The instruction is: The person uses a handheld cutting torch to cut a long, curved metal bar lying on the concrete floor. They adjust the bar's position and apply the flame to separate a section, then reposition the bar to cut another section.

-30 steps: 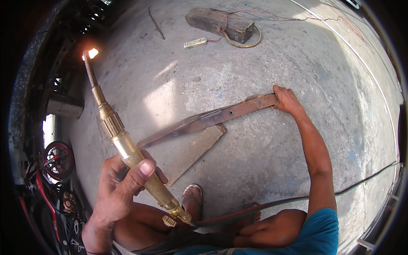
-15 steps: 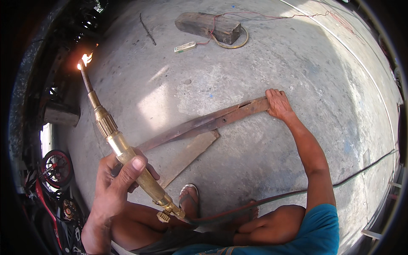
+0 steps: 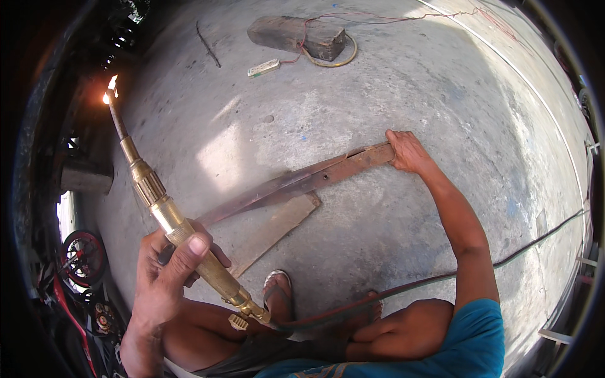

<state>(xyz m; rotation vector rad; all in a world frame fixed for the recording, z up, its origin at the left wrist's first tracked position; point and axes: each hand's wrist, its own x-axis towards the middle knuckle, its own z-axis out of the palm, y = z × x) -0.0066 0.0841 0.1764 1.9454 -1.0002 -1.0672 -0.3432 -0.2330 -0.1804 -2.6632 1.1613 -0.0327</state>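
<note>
My left hand (image 3: 167,271) is closed around the knurled body of a brass gas torch (image 3: 220,277), which slants up to the far left. At its tip burns a small orange flame (image 3: 111,92). With my right hand (image 3: 408,152) I grip the right end of a long, rusty piece of flat metal bar (image 3: 315,178), which looks like two strips joined at an angle. Its left end runs behind my left hand and is hidden there. Under and nearer than the bar lies a short plank (image 3: 277,232) on the concrete floor.
A dark hose (image 3: 409,288) runs from the torch's rear across my legs to the right. Farther off are a wooden block (image 3: 296,36), a white power strip (image 3: 263,68) with red wire and a thin stick (image 3: 208,44). A red-wheeled motorbike (image 3: 82,258) stands at left.
My view has shifted slightly, so the floor objects appear a little farther left. Both hands keep their holds, and the flame has changed shape.
</note>
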